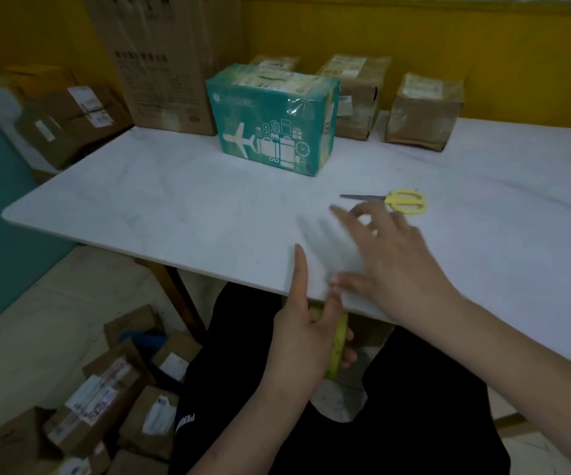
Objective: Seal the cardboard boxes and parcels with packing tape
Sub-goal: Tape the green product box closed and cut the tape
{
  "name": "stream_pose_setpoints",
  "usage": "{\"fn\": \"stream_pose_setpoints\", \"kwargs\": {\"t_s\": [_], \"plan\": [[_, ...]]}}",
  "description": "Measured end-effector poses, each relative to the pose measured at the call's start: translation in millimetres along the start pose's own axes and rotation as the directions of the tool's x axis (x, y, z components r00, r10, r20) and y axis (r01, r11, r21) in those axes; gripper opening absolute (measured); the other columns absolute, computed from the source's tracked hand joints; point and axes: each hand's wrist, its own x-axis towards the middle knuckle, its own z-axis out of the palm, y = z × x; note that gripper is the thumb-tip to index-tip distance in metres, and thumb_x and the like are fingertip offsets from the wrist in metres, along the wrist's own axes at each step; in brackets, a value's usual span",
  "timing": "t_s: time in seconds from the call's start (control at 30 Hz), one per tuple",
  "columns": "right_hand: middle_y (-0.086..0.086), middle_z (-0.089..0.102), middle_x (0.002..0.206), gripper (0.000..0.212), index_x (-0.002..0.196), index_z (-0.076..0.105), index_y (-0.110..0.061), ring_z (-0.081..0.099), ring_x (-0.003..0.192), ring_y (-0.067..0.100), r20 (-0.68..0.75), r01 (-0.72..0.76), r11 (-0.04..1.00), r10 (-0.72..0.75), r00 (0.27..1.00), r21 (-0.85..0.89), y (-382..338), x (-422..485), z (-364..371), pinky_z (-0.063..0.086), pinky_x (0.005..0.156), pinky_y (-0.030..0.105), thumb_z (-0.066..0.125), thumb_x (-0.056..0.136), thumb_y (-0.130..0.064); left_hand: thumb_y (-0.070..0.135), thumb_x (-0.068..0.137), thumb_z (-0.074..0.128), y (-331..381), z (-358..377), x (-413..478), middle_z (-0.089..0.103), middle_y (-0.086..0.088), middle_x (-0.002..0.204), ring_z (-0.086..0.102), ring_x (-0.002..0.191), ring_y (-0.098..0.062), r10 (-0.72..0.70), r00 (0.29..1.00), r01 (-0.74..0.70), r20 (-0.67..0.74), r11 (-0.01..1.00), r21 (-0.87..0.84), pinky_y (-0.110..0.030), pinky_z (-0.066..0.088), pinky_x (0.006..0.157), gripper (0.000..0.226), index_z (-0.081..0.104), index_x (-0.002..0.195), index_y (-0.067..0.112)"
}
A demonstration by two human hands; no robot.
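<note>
- We see the left hand (298, 341) just below the near edge of the white table (140, 214), gripping a yellowish roll of packing tape (339, 344); its lower fingers curl round the roll, with their tips showing on the roll's right side, and its index finger points straight up with the tip on the tabletop
- The right hand (390, 262) is above the table near that same edge, palm down, fingers spread and fairly straight; it is blurred, and its thumb lies close beside the left hand's raised fingers
- A pale smear lies on the table under the right hand's fingers; we cannot tell whether it is tape or only blur
- Scissors with yellow handles (397, 200) lie flat on the table just beyond the right hand, blades pointing left
- A teal box (274, 121) printed with a plane and luggage stands upright further back, glossy tape across its top and upper front
- Behind it, along the yellow wall, we count three brown parcels (356, 97), each with a label on top and shiny with tape
- A tall printed carton (160, 63) stands at the table's far left corner, with more stacked boxes (71, 118) to its left, off the table
- On the floor at lower left lies a heap of labelled parcels (112, 399), beside the person's black-clothed legs (414, 423)
</note>
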Motion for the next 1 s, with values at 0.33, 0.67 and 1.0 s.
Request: {"fn": "stream_pose_setpoints", "kwargs": {"t_s": [0.33, 0.67, 1.0], "plan": [[-0.010, 0.006, 0.164, 0.076, 0.156, 0.009, -0.036, 0.001, 0.151, 0.015, 0.255, -0.037, 0.998, 0.021, 0.967, 0.060, 22.1, 10.0, 19.0, -0.001, 0.122, 0.037, 0.016, 0.091, -0.073, 0.037, 0.104, 0.044, -9.8, -3.8, 19.1, 0.050, 0.011, 0.145, 0.056, 0.102, 0.013, 0.181, 0.968, -0.157, -0.173, 0.977, 0.146, -0.001, 0.043, 0.083, 0.055, 0.024, 0.155, 0.040], [-0.003, 0.045, 0.148, 0.058, 0.146, 0.045, -0.023, 0.043, 0.132, 0.020, -0.031, 0.024, 0.989, -0.020, 0.999, 0.143, 11.5, 26.6, 20.1, 0.035, 0.108, 0.032, 0.051, 0.095, -0.052, 0.048, 0.099, 0.035, 55.2, -62.7, -3.7, 0.068, 0.008, 0.074, 0.066, 0.076, -0.016, 0.405, 0.870, -0.010, -0.283, 0.587, 0.809, -0.038, 0.055, 0.076, 0.039, 0.052, 0.134, 0.042], [0.003, 0.064, 0.129, 0.048, 0.128, 0.064, -0.014, 0.055, 0.122, 0.020, -0.591, 0.215, 0.969, -0.103, 0.800, 0.123, 28.4, 207.4, -45.5, 0.041, 0.104, 0.037, 0.034, 0.105, -0.043, 0.020, 0.105, 0.038, 164.2, -65.9, 207.9, 0.069, -0.001, 0.119, 0.061, 0.110, -0.017, 0.944, 0.325, -0.527, -0.056, 0.230, 0.818, -0.033, 0.042, 0.096, 0.033, 0.065, 0.123, 0.016]]}}
